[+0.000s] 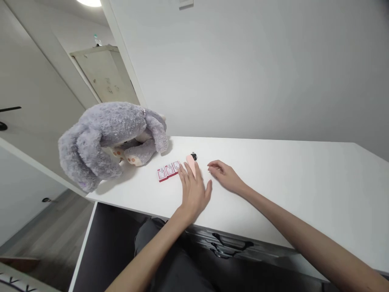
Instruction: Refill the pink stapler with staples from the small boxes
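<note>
My left hand point(195, 190) is open, its fingers spread flat over the white tabletop point(288, 182). Its fingertips reach a slim pink item point(190, 161), whose lower part they partly cover. A small black piece point(193, 155) sits at the far end of the pink item; its kind is too small to tell. Just left of those fingers, several small red-and-white boxes point(169, 170) lie side by side in a slanted row, the nearest one at my fingertips. To the right, my right hand point(226, 176) rests on the table with loosely bent fingers and nothing visible in them.
A large lavender plush toy point(112, 121) slumps over the table's left end, behind the boxes. The wall point(243, 73) rises along the back edge. Drawers with black handles point(232, 242) are under the front edge, above my legs. A worn cabinet point(103, 75) stands beyond the doorway.
</note>
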{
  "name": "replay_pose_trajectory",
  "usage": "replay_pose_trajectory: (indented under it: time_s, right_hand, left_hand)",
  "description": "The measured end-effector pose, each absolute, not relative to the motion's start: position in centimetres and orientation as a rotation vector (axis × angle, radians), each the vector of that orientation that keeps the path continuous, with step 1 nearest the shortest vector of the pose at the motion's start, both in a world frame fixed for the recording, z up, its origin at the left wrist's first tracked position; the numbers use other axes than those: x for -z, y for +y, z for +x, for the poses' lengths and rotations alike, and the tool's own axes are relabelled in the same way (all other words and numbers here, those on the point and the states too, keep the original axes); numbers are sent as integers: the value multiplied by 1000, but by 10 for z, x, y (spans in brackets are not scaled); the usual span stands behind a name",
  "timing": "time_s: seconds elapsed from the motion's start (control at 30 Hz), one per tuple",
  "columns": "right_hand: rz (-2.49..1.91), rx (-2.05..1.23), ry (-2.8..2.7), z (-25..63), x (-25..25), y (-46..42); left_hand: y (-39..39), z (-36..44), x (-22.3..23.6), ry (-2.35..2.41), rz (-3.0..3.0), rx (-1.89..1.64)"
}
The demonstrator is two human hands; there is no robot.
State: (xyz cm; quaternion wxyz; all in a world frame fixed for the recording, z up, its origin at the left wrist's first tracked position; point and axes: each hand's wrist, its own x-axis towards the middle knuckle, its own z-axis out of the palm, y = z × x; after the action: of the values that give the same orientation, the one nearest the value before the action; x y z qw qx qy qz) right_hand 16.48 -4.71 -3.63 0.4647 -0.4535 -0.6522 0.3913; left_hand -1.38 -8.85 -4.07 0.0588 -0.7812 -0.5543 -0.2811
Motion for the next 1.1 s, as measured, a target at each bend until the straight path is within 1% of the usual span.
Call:
replay_pose_trajectory:
  time_s: [0.1, 0.2, 0.3, 0.4, 0.5, 0.6, 0.7, 0.83, 1.1]
  right_hand:
    - [-1086, -1090, -1535, 168, 39, -44]
    - [-1031, -1143, -1541, 172, 38, -43]
    - [-1076, -1060, -1577, 174, 36, -43]
    - [-1119, -937, -1622, 175, 37, -42]
    - [-1128, -912, -1647, 177, 40, -40]
    - [-1139, -928, -1643, 177, 42, -39]
    - [-1116, -957, -1631, 177, 40, -41]
    - [-1119, -984, -1647, 176, 35, -45]
    - [-1230, -793, -1642, 177, 34, -41]
  left_hand:
    - [-101, -5, 48, -1660, -2537, 865]
    - [-104, -4, 47, -1597, -2763, 892]
    - [-102, -10, 36, -1603, -2857, 1037]
    - [-97, -21, 22, -1680, -2830, 1288]
    - [-90, -33, 13, -1771, -2760, 1448]
    - [-78, -43, 13, -1828, -2672, 1416]
    - [-64, -47, 19, -1766, -2632, 1350]
    - [-48, -44, 26, -1744, -2706, 1299]
    - [-31, -35, 18, -1750, -2936, 1535]
